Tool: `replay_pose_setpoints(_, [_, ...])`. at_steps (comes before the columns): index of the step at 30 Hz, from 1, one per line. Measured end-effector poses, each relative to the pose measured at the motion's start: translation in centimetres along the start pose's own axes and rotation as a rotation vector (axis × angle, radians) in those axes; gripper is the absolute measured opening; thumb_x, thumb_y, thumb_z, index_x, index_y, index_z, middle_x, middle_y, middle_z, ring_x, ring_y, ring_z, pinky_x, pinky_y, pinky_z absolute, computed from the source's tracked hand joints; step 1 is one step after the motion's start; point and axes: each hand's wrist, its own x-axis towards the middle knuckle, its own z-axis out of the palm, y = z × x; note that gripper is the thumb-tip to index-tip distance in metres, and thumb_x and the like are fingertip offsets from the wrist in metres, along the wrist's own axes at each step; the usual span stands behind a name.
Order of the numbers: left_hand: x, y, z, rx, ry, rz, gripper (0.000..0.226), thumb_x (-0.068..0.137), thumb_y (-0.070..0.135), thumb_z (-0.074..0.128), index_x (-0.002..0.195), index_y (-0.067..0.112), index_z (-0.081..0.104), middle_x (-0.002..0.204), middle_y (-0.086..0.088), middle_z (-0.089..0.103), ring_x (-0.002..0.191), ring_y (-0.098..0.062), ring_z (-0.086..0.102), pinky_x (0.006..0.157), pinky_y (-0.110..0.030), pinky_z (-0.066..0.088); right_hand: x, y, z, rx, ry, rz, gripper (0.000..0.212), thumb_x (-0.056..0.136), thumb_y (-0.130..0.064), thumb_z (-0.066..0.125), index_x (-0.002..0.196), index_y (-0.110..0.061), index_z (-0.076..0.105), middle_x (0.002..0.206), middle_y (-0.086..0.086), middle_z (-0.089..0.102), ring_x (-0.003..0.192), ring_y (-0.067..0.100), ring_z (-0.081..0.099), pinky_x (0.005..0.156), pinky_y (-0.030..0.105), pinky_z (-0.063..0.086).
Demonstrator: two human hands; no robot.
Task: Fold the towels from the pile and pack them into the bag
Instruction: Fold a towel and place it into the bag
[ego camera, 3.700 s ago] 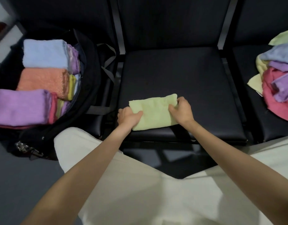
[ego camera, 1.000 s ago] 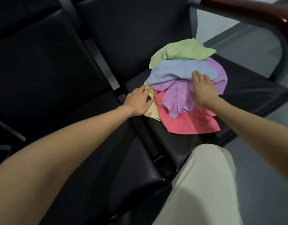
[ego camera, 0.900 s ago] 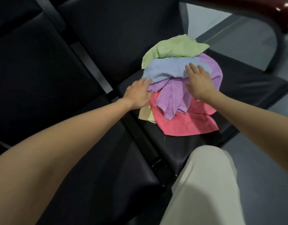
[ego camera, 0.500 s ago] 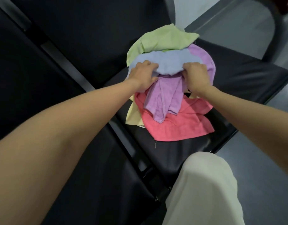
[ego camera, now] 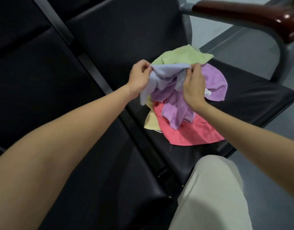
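seat (ego camera: 242,100): black, bears the pile | pile (ego camera: 189,128): loose towels | blue towel (ego camera: 166,72): atop pile, lifting | left hand (ego camera: 139,77), right hand (ego camera: 192,87): fingers pinching its top edge | step: picking next towel | next: lift clear, spread, fold | bag: unseen

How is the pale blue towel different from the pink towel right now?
The pale blue towel is held up by both hands, the left hand and right hand each pinching its top edge; the pink towel is in neither hand. The pale blue towel hangs bunched at the top of the pile, while the pink towel lies spread flat on the seat at the bottom. Both are unfolded.
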Motion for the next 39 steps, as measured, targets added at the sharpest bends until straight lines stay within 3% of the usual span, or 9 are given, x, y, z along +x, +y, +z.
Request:
replay_pose_setpoints(11, [-12.6,2.9,-14.4,-0.143,0.13,-0.096,0.018,0.099,0.018,0.048,0.101,0.008,0.062,0.09,-0.001,0.063,0.081,-0.01,0.06,0.068,-0.019,0.05,-7.4,-12.8,2.4,0.24,-0.09,-0.051,0.016,0.101,-0.02,0.04,0.094,-0.009,0.049,0.078,-0.01,0.05,0.071,0.004,0.047,0.066,0.016,0.034])
replay_pose_setpoints(13, [-16.2,2.4,-17.2,-0.146,0.144,-0.124,0.019,0.099,0.02,0.048,0.103,0.009,0.063,0.095,-0.001,0.065,0.084,-0.01,0.062,0.07,-0.019,0.051,-9.1,-14.3,3.2,0.318,-0.185,-0.002,0.014,0.098,-0.02,0.047,0.088,-0.01,0.052,0.073,-0.012,0.052,0.066,-0.001,0.048,0.061,0.01,0.037])
replay_pose_setpoints(20, [-27.9,-2.3,-23.9,-0.14,0.166,-0.289,0.017,0.098,0.023,0.051,0.099,0.015,0.066,0.095,0.003,0.069,0.087,-0.009,0.065,0.077,-0.024,0.051,-16.4,-17.1,6.3,0.369,-0.683,0.258,0.024,0.091,-0.026,0.062,0.074,-0.01,0.068,0.068,0.004,0.061,0.065,0.013,0.054,0.057,0.024,0.043])
replay_pose_setpoints(23, [-32.0,-5.1,-25.7,-0.169,0.207,-0.371,0.017,0.097,0.022,0.052,0.093,0.015,0.067,0.089,0.004,0.068,0.081,-0.006,0.064,0.074,-0.023,0.049,-19.2,-17.6,7.7,0.327,-0.86,0.318,0.037,0.09,-0.032,0.064,0.087,0.005,0.067,0.065,0.011,0.053,0.057,0.017,0.049,0.049,0.023,0.039])
replay_pose_setpoints(26, [-35.3,-8.1,-27.3,-0.204,0.288,-0.449,0.016,0.096,0.021,0.054,0.088,0.017,0.067,0.087,0.004,0.069,0.079,-0.006,0.064,0.073,-0.022,0.049,-21.5,-18.3,9.6,0.268,-0.909,0.341,0.026,0.091,-0.029,0.063,0.084,-0.005,0.068,0.054,-0.003,0.056,0.044,0.005,0.05,0.038,0.016,0.038])
replay_pose_setpoints(29, [-37.3,-11.1,-28.1,-0.182,0.385,-0.542,0.016,0.097,0.02,0.053,0.09,0.014,0.066,0.089,0.003,0.067,0.079,-0.006,0.062,0.071,-0.02,0.048,-23.5,-18.6,12.0,0.294,-0.955,0.361,0.01,0.089,-0.016,0.066,0.095,-0.008,0.066,0.072,0.0,0.063,0.057,0.007,0.058,0.052,0.017,0.049])
replay_pose_setpoints(33, [-38.4,-15.8,-27.9,0.053,0.482,-0.735,0.013,0.094,0.02,0.055,0.102,0.014,0.065,0.092,0.001,0.064,0.091,-0.019,0.061,0.074,-0.026,0.047,-25.6,-17.8,13.8,0.249,-1.061,0.326,0.021,0.087,-0.008,0.066,0.107,-0.007,0.06,0.085,0.005,0.07,0.078,0.012,0.069,0.078,0.023,0.052])
replay_pose_setpoints(35, [-38.9,-17.2,-26.9,0.221,0.463,-0.78,0.021,0.09,0.019,0.06,0.11,0.014,0.063,0.099,-0.004,0.065,0.096,-0.022,0.061,0.082,-0.032,0.048,-26.3,-16.7,13.7,0.165,-1.102,0.306,0.021,0.088,-0.006,0.064,0.108,-0.004,0.06,0.083,0.005,0.068,0.076,0.011,0.066,0.071,0.02,0.049])
replay_pose_setpoints(39, [-39.4,-17.0,-22.9,0.13,0.273,-0.716,0.012,0.088,0.017,0.061,0.099,0.013,0.066,0.091,-0.002,0.067,0.088,-0.017,0.062,0.078,-0.027,0.047,-27.0,-12.5,12.4,-0.168,-1.01,0.135,0.015,0.086,-0.001,0.058,0.1,-0.005,0.063,0.083,0.01,0.064,0.08,0.017,0.06,0.067,0.017,0.045])
